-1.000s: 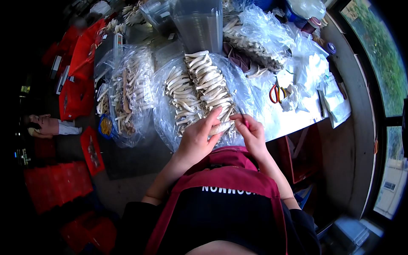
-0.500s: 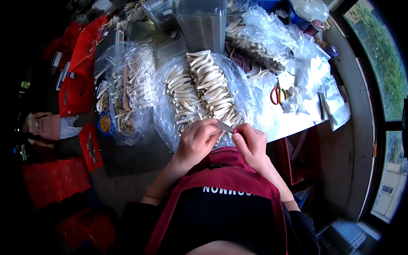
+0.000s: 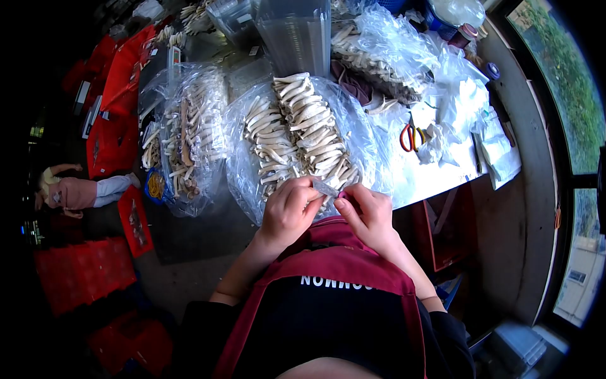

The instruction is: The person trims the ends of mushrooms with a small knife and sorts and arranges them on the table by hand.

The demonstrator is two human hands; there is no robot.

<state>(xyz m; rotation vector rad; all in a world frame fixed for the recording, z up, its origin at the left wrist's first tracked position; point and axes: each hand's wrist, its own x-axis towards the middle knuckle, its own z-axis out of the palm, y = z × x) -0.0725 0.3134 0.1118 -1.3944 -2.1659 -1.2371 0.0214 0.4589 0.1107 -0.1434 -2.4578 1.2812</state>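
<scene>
My right hand (image 3: 369,211) is closed around the pinkish handle of a small knife (image 3: 324,187). Its short grey blade points left, reaching the fingertips of my left hand (image 3: 287,207). The left fingers are pinched together by the blade; what they grip, if anything, is hidden. Just beyond both hands, long pale mushrooms (image 3: 310,120) lie stacked in two rows on an opened clear plastic bag (image 3: 366,142). The nearest stems are close to my fingers.
Another bag of mushrooms (image 3: 205,120) lies left, beside a blue-rimmed bowl of yellow bands (image 3: 155,184). Clear plastic containers (image 3: 293,41) stand behind. Scissors (image 3: 411,136) lie right. Red crates (image 3: 85,271) and another person (image 3: 76,191) are at far left.
The blade has tilted slightly and both hands have shifted a little left in view. The other person at far left has changed position, with an arm now stretched out.
</scene>
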